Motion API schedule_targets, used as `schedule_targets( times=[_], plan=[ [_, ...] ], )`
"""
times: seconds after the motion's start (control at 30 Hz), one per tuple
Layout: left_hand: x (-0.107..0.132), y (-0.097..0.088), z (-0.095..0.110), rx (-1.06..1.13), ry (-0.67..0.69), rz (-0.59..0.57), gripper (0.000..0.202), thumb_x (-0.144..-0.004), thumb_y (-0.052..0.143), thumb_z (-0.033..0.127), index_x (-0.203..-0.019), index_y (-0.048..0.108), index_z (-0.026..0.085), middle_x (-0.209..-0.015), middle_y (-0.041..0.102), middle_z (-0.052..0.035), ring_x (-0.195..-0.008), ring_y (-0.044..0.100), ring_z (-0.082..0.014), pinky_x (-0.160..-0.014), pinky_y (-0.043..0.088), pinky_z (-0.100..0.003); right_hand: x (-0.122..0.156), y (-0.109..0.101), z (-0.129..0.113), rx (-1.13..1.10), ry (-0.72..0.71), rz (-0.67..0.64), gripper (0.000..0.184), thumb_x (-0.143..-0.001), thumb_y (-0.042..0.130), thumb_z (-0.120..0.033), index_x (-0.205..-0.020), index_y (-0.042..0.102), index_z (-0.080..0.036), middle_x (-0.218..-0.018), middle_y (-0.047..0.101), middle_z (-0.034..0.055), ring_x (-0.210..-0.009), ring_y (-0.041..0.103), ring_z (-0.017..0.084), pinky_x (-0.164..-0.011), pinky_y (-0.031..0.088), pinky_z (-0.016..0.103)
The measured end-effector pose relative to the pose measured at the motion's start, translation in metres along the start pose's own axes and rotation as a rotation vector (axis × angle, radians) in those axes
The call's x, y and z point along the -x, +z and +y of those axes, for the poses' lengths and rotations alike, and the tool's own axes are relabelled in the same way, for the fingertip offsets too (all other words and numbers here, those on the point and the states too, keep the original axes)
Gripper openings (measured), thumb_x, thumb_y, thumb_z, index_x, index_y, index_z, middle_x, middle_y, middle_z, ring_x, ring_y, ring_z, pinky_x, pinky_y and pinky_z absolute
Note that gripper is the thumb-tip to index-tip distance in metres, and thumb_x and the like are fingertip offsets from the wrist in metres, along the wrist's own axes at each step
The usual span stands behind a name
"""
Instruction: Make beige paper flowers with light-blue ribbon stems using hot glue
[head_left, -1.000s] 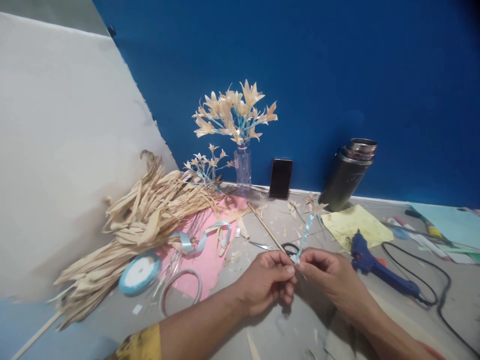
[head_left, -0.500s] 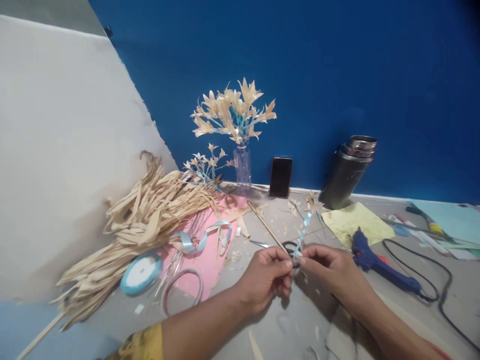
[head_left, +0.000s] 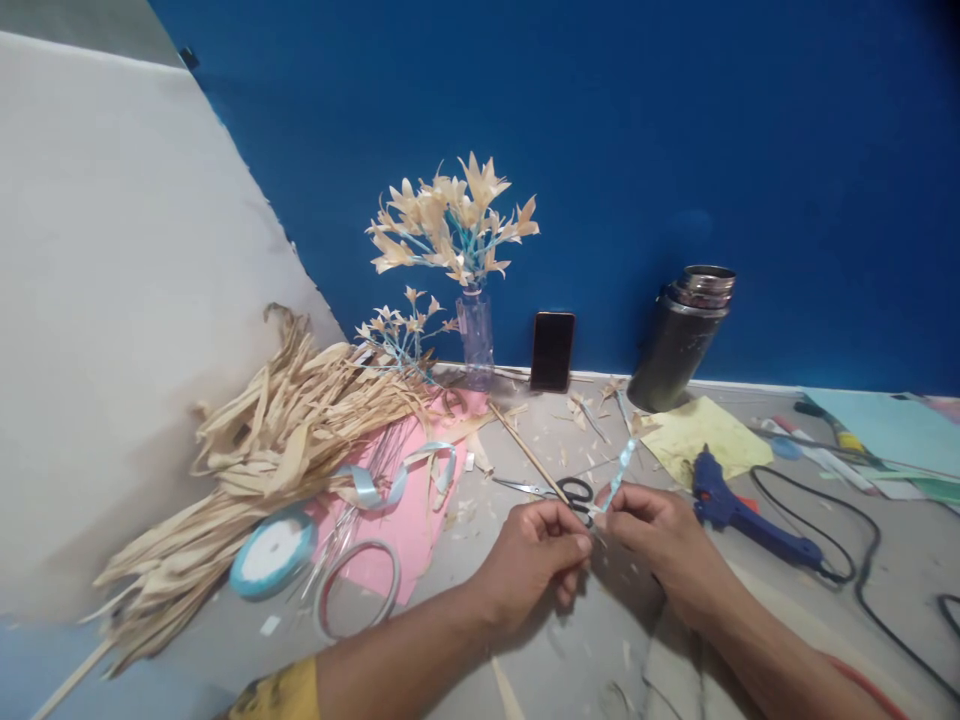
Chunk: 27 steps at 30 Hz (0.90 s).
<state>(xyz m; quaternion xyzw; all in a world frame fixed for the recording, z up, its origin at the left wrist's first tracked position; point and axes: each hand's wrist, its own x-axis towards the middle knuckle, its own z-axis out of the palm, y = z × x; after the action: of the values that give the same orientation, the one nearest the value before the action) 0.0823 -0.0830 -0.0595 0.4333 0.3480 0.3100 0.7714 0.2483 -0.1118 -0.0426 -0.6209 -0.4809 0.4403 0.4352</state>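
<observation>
My right hand (head_left: 664,535) is closed, its thumb and forefinger pinching the low end of a light blue ribbon (head_left: 622,468) that sticks up and leans right. My left hand (head_left: 534,560) is also closed, fingertips pressed together close to the right fingertips; a thin pale end shows there, too small to name. Just behind the fingers lie scissors (head_left: 576,492) with black handles, blades pointing left. A thin wooden stick (head_left: 525,447) lies across them. Small pale dried-husk flowers (head_left: 585,412) on short stems rest further back.
At left are a heap of dried husks (head_left: 300,420), a ribbon spool (head_left: 274,552), a tape ring (head_left: 324,605) and pink paper (head_left: 416,520). Behind stand a flower-filled bottle (head_left: 476,345), a phone (head_left: 553,352) and a flask (head_left: 679,345). A blue glue gun (head_left: 750,520) with its cord lies right.
The ribbon has shifted right and tilted further over with my right fingertips. A small gap shows between the hands, and more of the scissors' handles is visible. The view has turned slightly right.
</observation>
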Motion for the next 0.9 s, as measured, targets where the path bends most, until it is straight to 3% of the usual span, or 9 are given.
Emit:
schedule_targets(
  times=[0.13, 0.33, 0.5, 0.67, 0.8, 0.9],
  plan=[
    [0.000, 0.000, -0.003, 0.034, -0.038, -0.045, 0.036, -0.064, 0.083, 0.039, -0.072, 0.057, 0.015, -0.053, 0.057, 0.0025, -0.037, 0.046, -0.0059, -0.035, 0.037, -0.017, 0.001, 0.001, -0.001, -0.065, 0.002, 0.022, 0.014, -0.069, 0.061, -0.030, -0.060, 0.058, -0.019, -0.057, 0.048, -0.0046, -0.058, 0.040, 0.012, -0.054, 0.032, 0.023],
    [-0.002, -0.005, -0.004, 0.086, 0.000, -0.057, 0.034, -0.067, 0.082, 0.038, -0.072, 0.056, 0.016, -0.054, 0.058, 0.0026, -0.035, 0.044, -0.0057, -0.035, 0.037, -0.018, 0.002, 0.002, -0.006, -0.057, 0.004, -0.080, 0.026, -0.073, 0.066, -0.042, -0.064, 0.060, -0.018, -0.058, 0.052, -0.0033, -0.058, 0.043, 0.012, -0.054, 0.034, 0.023],
    [-0.003, -0.007, -0.001, 0.089, 0.093, 0.012, 0.031, -0.070, 0.080, 0.036, -0.070, 0.057, 0.015, -0.052, 0.055, 0.0032, -0.038, 0.044, -0.0052, -0.038, 0.035, -0.017, 0.000, 0.000, -0.001, 0.135, -0.129, -0.092, 0.031, -0.080, 0.062, -0.048, -0.067, 0.064, -0.020, -0.064, 0.060, 0.0002, -0.061, 0.053, 0.016, -0.057, 0.039, 0.026],
    [-0.003, -0.009, 0.002, 0.073, 0.126, 0.074, 0.031, -0.070, 0.080, 0.037, -0.070, 0.058, 0.015, -0.053, 0.056, 0.0025, -0.040, 0.047, -0.0067, -0.040, 0.038, -0.019, -0.005, -0.005, 0.007, 0.481, -0.287, 0.025, 0.025, -0.085, 0.051, -0.037, -0.084, 0.072, -0.024, -0.090, 0.074, 0.0051, -0.084, 0.065, 0.024, -0.075, 0.045, 0.032],
    [-0.004, -0.010, 0.003, 0.089, 0.096, 0.064, 0.032, -0.069, 0.081, 0.039, -0.072, 0.059, 0.015, -0.058, 0.059, 0.0005, -0.042, 0.049, -0.0092, -0.042, 0.041, -0.022, -0.005, -0.008, 0.008, 0.614, -0.190, 0.029, 0.029, -0.088, 0.046, -0.041, -0.075, 0.068, -0.026, -0.073, 0.072, 0.0025, -0.071, 0.065, 0.023, -0.066, 0.042, 0.032],
    [-0.003, -0.010, 0.004, 0.105, 0.115, 0.086, 0.032, -0.066, 0.083, 0.038, -0.072, 0.062, 0.014, -0.059, 0.059, 0.0000, -0.049, 0.051, -0.0100, -0.047, 0.041, -0.022, -0.004, -0.006, 0.004, 0.486, -0.210, 0.002, 0.032, -0.090, 0.041, -0.042, -0.079, 0.065, -0.024, -0.070, 0.069, 0.0021, -0.068, 0.063, 0.022, -0.065, 0.042, 0.031]
  ],
)
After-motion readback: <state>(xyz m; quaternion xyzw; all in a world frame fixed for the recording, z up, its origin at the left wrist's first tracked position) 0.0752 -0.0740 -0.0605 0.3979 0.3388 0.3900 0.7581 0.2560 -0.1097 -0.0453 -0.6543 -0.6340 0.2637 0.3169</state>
